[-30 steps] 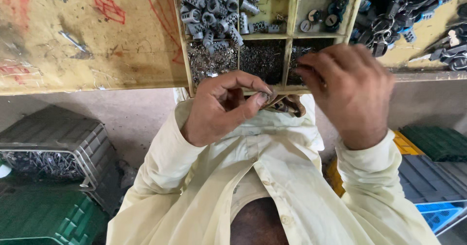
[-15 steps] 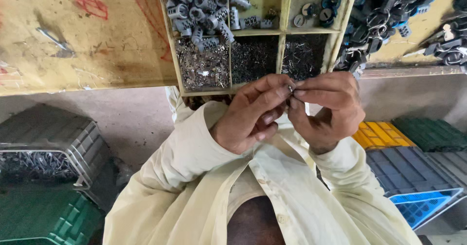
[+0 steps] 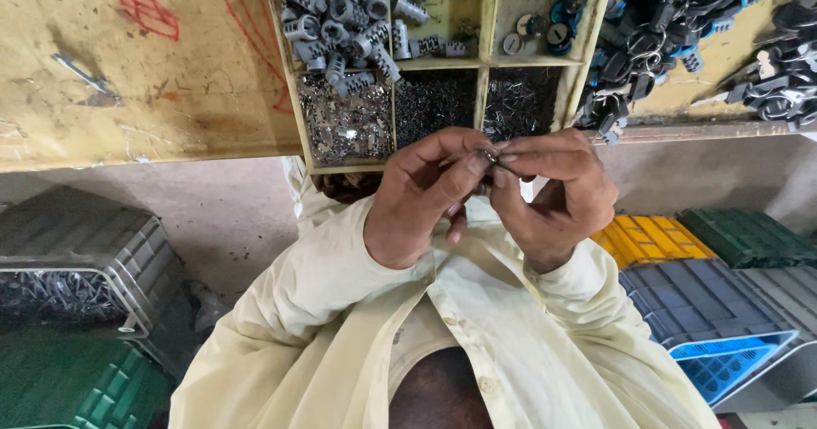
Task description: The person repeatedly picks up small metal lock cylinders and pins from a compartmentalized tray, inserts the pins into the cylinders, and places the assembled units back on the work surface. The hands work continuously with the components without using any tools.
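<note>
Fingertips of the left hand (image 3: pixel 425 199) and right hand (image 3: pixel 553 195) pinch together on one small metal part (image 3: pixel 492 157), held in the air just below the wooden divided tray (image 3: pixel 485 63) on the tabletop (image 3: pixel 128 80). So tiny a piece could slip from the pinch, I judge, and drop into the pale shirt (image 3: pixel 357 310) or between the crates. Five tray compartments show: grey plastic sleeves (image 3: pixel 336 12) above, three with fine metal bits below. Black clips (image 3: pixel 655 29) heap alongside; at least six crates (image 3: pixel 706 301) flank the lap.
</note>
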